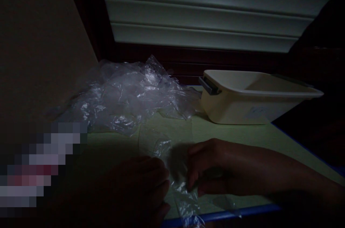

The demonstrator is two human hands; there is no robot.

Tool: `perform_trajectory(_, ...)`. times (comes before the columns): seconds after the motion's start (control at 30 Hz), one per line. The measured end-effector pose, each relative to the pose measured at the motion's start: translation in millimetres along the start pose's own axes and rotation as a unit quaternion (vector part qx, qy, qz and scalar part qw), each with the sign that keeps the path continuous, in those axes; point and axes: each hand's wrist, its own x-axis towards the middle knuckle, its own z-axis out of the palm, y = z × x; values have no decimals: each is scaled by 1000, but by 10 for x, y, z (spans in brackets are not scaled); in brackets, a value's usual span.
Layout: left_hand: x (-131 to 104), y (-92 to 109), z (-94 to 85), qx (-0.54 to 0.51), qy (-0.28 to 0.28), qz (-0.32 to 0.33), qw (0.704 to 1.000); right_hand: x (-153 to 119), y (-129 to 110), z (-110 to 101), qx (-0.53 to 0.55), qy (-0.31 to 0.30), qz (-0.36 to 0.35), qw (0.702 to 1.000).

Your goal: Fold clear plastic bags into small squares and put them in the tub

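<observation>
A clear plastic bag [185, 199] lies crumpled on the pale green table, its lower end hanging over the blue front edge. Beside it on the left is my left hand [142, 185], dark and with curled fingers at the plastic. My right hand [210, 167] comes in from the right, fingers bent down at the bag's other side, thumb a little apart from them. Poor light hides what the fingertips of either hand hold.
Many clear plastic bags [126, 95] form a loose pile at the back left. A cream bin [237, 107] with a grey handle stands at the back right of the table [113, 145]. Behind are a dark frame and a slatted panel [199, 12].
</observation>
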Motion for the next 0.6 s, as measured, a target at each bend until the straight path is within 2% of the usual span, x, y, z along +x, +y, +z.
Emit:
perform_trajectory(0.1,35,49,-22,-6,-24,-25,999,-16,37,3,0,-36,-12,999)
perform_trajectory(0.23,39,96,-25,17,-19,-66,997,-3,65,57,-28,-57,-33,997)
perform_trajectory(0.47,10,25,-32,-29,-73,-25,997,52,-29,116,-67,-83,-34,994)
perform_trajectory(0.6,44,17,-19,-27,-36,-27,999,45,-64,134,-91,-61,-20,994)
